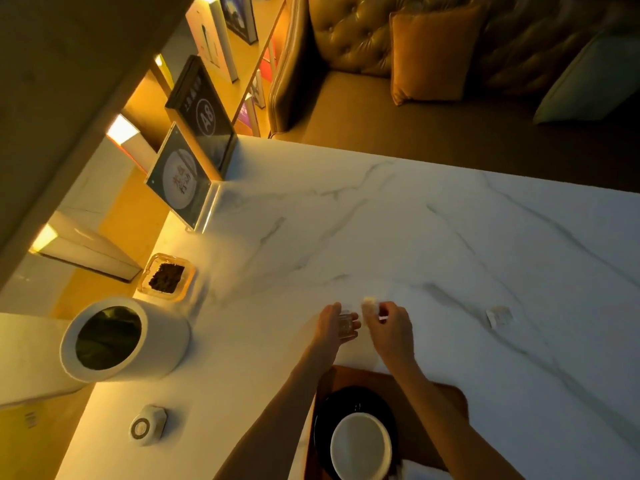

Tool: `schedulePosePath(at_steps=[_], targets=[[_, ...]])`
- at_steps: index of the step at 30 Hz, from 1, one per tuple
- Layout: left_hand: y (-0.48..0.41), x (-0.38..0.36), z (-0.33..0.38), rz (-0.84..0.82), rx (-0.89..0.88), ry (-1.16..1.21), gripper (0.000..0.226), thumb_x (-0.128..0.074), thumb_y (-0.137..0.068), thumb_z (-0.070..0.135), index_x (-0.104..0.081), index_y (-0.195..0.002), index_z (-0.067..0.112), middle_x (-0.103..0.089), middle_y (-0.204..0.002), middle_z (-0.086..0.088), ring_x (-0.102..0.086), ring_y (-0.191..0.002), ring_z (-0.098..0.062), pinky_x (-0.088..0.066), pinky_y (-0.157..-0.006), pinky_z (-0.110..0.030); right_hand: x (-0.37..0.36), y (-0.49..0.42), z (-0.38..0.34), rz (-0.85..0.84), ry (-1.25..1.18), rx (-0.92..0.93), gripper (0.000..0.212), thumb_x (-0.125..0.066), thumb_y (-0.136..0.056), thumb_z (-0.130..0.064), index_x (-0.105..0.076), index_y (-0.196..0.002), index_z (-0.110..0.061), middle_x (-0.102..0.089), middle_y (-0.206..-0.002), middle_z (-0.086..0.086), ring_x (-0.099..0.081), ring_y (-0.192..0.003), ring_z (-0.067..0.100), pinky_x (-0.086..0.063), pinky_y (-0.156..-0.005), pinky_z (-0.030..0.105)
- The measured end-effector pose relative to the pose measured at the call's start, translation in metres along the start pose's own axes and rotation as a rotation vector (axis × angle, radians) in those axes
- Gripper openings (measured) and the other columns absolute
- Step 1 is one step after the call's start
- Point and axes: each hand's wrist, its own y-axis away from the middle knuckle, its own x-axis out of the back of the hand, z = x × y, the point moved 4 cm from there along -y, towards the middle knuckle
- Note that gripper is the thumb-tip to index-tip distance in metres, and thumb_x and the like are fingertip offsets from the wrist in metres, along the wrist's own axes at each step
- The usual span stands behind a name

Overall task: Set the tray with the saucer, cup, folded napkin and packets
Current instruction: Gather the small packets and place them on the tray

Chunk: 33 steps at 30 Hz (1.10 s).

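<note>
A brown wooden tray (446, 396) lies at the near table edge under my forearms. On it rests a black saucer (332, 407) with a white cup (360, 445) standing on top. A bit of white napkin (422, 471) shows at the tray's near edge. Beyond the tray, my left hand (332, 327) is closed around a small clear container (346, 325). My right hand (389, 329) pinches a small pale packet (369, 304) just above that container. Another white packet (499, 316) lies flat on the marble to the right.
The white marble table (398, 230) stretches far and right. A white cylindrical bin (121, 341) and a glass ashtray (166, 277) sit at the left, with a small round device (147, 426) nearer. Sign stands (183, 181) line the far left; a brown sofa (415, 64) is beyond.
</note>
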Motion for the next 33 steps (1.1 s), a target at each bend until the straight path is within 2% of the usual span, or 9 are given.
schedulePosePath(at_steps=[5,9,13,16,18,21,24,27,33], targets=[[0.033,-0.040,-0.006,-0.074,-0.025,-0.072,0.039,-0.036,-0.100,0.027,-0.060,-0.091,-0.002,-0.061,-0.083,-0.015,-0.058,-0.082,-0.026,-0.050,-0.074,-0.037,0.015,0.035,-0.013,0.094,0.170,0.041,0.023,-0.050,-0.096,-0.030,-0.068,-0.101,-0.018,-0.062,-0.101,0.003,-0.061,-0.079,0.016,-0.051,-0.063,0.025],[0.049,-0.059,-0.017,-0.071,0.061,-0.095,0.047,-0.042,-0.098,0.039,-0.059,-0.114,-0.002,-0.059,-0.104,-0.021,-0.055,-0.105,-0.032,-0.043,-0.104,-0.052,0.022,0.054,-0.004,0.040,0.139,0.088,0.027,-0.043,-0.100,-0.028,-0.065,-0.110,-0.017,-0.062,-0.108,0.002,-0.062,-0.086,0.011,-0.056,-0.072,0.023],[0.048,-0.068,-0.020,-0.085,-0.034,-0.199,0.025,-0.047,-0.098,0.016,-0.057,-0.104,-0.006,-0.058,-0.094,-0.021,-0.057,-0.091,-0.032,-0.049,-0.081,-0.043,0.037,0.057,0.015,-0.057,-0.007,0.116,0.025,-0.048,-0.097,-0.013,-0.066,-0.114,-0.011,-0.066,-0.108,0.006,-0.064,-0.087,0.011,-0.050,-0.075,0.012],[0.041,-0.078,-0.028,-0.181,-0.032,-0.243,0.015,-0.044,-0.098,0.009,-0.052,-0.089,0.000,-0.056,-0.076,-0.016,-0.059,-0.066,-0.023,-0.051,-0.058,-0.033,0.061,0.049,0.035,-0.064,-0.209,0.001,0.025,-0.050,-0.095,-0.011,-0.069,-0.111,-0.016,-0.071,-0.103,0.004,-0.065,-0.083,0.009,-0.055,-0.073,0.014],[0.037,-0.087,-0.033,-0.198,0.012,-0.201,0.012,-0.044,-0.099,0.011,-0.050,-0.105,0.002,-0.062,-0.090,-0.020,-0.067,-0.078,-0.027,-0.059,-0.069,-0.042,0.084,0.034,0.053,0.022,-0.261,-0.061,0.023,-0.051,-0.095,-0.011,-0.068,-0.109,-0.017,-0.071,-0.103,0.003,-0.067,-0.087,0.016,-0.059,-0.079,0.033],[0.027,-0.101,-0.039,-0.195,0.056,-0.158,0.015,-0.045,-0.101,0.016,-0.045,-0.115,0.010,-0.062,-0.106,-0.022,-0.066,-0.088,-0.034,-0.058,-0.081,-0.056,0.121,0.002,0.086,0.119,-0.159,-0.148,0.018,-0.052,-0.095,-0.014,-0.068,-0.105,-0.011,-0.070,-0.101,0.006,-0.067,-0.089,0.022,-0.056,-0.079,0.034],[0.013,-0.113,-0.045,-0.159,0.097,-0.183,0.011,-0.042,-0.102,0.016,-0.043,-0.112,0.011,-0.060,-0.105,-0.022,-0.065,-0.079,-0.032,-0.060,-0.070,-0.050,0.155,-0.032,0.128,0.214,-0.044,-0.396,0.023,-0.053,-0.092,-0.017,-0.068,-0.091,0.000,-0.071,-0.092,0.018,-0.066,-0.089,0.034,-0.051,-0.073,0.035],[-0.004,-0.123,-0.048,-0.137,0.139,-0.191,0.008,-0.042,-0.101,0.013,-0.043,-0.108,0.010,-0.060,-0.101,-0.021,-0.064,-0.075,-0.030,-0.058,-0.065,-0.045,0.173,-0.058,0.162,0.216,-0.060,-0.665,0.044,-0.053,-0.092,-0.033,-0.065,-0.103,0.008,-0.070,-0.102,0.026,-0.067,-0.097,0.038,-0.055,-0.083,0.042],[-0.034,-0.117,-0.050,-0.144,0.214,-0.130,0.019,-0.048,-0.094,0.016,-0.048,-0.110,0.006,-0.060,-0.098,-0.018,-0.063,-0.076,-0.028,-0.058,-0.067,-0.041,0.164,-0.092,0.188,0.155,-0.254,-0.854,0.063,-0.069,-0.079,-0.046,-0.061,-0.105,0.010,-0.069,-0.087,0.020,-0.070,-0.083,0.035,-0.058,-0.082,0.047]])
